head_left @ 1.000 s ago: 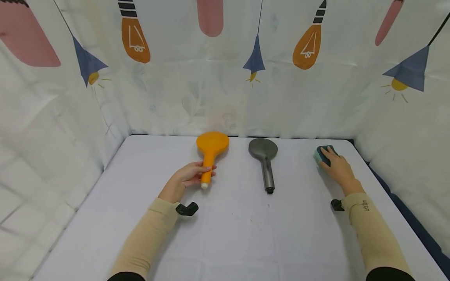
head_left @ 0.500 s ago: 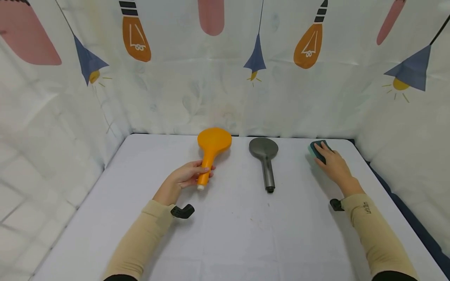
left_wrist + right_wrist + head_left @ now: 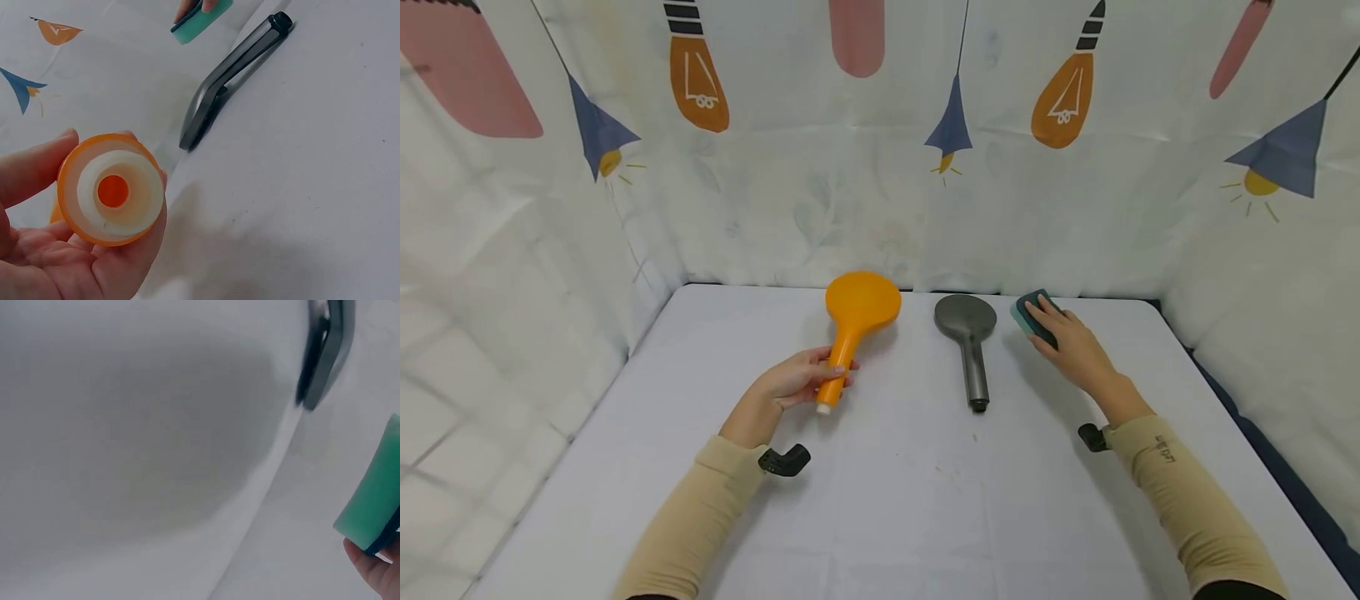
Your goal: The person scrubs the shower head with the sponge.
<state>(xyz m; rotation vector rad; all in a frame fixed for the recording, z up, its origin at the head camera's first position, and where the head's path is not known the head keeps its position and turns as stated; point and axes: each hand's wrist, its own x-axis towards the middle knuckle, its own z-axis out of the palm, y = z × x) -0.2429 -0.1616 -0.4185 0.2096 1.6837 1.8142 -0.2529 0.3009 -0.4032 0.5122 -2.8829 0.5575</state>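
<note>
My left hand (image 3: 797, 379) grips the handle of an orange shower head (image 3: 862, 302), its round head pointing away towards the back of the table. The left wrist view looks straight at the handle's open white threaded end (image 3: 119, 194), with thumb and fingers wrapped around it. On the right, my right hand (image 3: 1071, 346) holds a green sponge (image 3: 1024, 317) with a dark scouring layer, fingers spread over the dark side. In the right wrist view the sponge's green side (image 3: 372, 490) shows, with fingertips at its lower end. Between the hands lies a grey shower head (image 3: 966, 318).
A white-covered table (image 3: 910, 508) spans the workspace, with small specks near its middle. Behind it and at both sides hang white curtains (image 3: 760, 208) printed with lamps and bulbs. The grey shower head's handle points towards the front of the table.
My right hand has moved left with the sponge, closer to the grey shower head. The left hand has drawn the orange shower head slightly nearer and tilted it. The grey one stays put.
</note>
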